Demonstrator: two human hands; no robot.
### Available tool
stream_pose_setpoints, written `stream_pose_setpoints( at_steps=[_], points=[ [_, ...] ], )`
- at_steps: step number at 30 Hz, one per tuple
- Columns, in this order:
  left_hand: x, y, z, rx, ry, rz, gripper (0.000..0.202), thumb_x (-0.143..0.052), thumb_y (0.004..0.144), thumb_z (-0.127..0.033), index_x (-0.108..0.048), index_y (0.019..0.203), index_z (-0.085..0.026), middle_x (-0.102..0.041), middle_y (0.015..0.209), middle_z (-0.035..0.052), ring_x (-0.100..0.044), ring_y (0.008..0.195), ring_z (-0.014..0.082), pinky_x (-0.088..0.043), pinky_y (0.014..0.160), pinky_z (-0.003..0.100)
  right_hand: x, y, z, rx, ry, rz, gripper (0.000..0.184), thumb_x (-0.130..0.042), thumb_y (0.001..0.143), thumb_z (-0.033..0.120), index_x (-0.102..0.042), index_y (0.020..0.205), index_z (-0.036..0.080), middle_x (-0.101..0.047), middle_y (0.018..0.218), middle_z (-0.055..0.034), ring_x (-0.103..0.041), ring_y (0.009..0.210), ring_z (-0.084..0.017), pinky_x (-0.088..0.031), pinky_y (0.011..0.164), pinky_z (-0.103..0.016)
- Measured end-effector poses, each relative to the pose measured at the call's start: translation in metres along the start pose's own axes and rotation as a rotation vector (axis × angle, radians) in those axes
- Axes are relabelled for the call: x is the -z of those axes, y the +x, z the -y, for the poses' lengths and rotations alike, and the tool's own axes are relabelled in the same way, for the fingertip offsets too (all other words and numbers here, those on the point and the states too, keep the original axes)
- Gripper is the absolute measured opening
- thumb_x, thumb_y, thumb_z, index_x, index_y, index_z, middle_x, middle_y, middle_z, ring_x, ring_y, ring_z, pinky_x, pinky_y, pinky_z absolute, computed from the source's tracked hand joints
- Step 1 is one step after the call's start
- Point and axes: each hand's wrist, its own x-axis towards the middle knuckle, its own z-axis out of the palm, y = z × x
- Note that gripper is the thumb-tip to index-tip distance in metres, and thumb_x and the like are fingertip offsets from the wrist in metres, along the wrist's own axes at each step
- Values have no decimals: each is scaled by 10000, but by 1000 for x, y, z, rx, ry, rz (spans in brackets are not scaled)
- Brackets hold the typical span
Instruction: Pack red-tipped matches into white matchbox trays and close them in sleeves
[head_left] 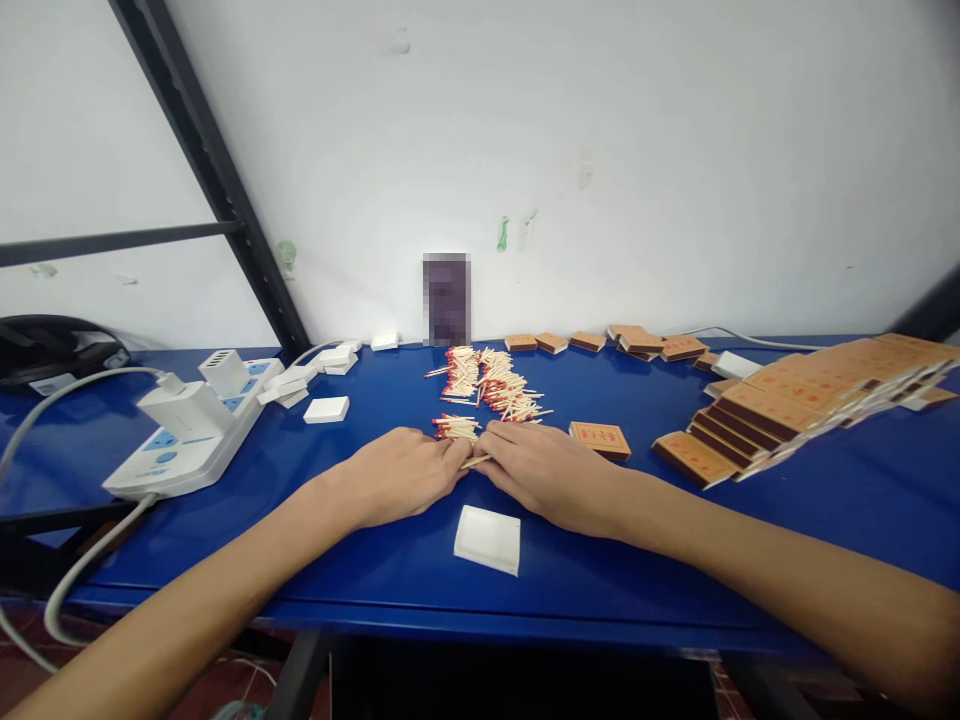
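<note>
A heap of red-tipped matches (pixel 491 385) lies on the blue table (pixel 375 580) in front of me. My left hand (pixel 401 475) and my right hand (pixel 547 472) rest side by side at the heap's near edge, fingers curled together round a small bundle of matches (pixel 457 428). One matchstick (pixel 476 461) pokes out between the two hands. A white inner matchbox tray (pixel 487 540) lies just below my hands. A brown matchbox sleeve (pixel 600 438) sits right of my right hand.
Rows of brown matchboxes (pixel 780 405) fan out at the right, more (pixel 630 343) along the wall. White trays (pixel 326 409) and a power strip with chargers (pixel 187 430) sit at the left. A black metal frame (pixel 217 180) rises at the back left.
</note>
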Motion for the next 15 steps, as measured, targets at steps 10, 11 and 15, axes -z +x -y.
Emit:
stream_pose_setpoints(
  at_steps=[10,11,15],
  points=[
    [32,-15,-14,-139,-466,-19,242,-318,1015,-333,-478,913,-183,-615,731,5,-567,602,147,-408,587,273,49,-25,14,-101,541,190,236,-484,938,321,-523,746,190,-566,701,30,-449,591,-96,-344,546,-223],
    [32,-16,-15,-154,-527,2,232,-344,1010,-331,-488,903,-184,-617,738,2,-568,613,140,-403,587,263,48,-26,15,-112,579,227,234,-504,924,317,-524,728,189,-551,669,40,-431,566,-87,-338,527,-214],
    [28,-16,-13,-147,-651,18,202,-439,983,-309,-547,872,-180,-622,752,-2,-577,662,131,-385,598,241,40,-27,17,-148,629,303,198,-573,863,298,-543,702,186,-534,614,56,-392,520,-73,-316,475,-201]
  ],
)
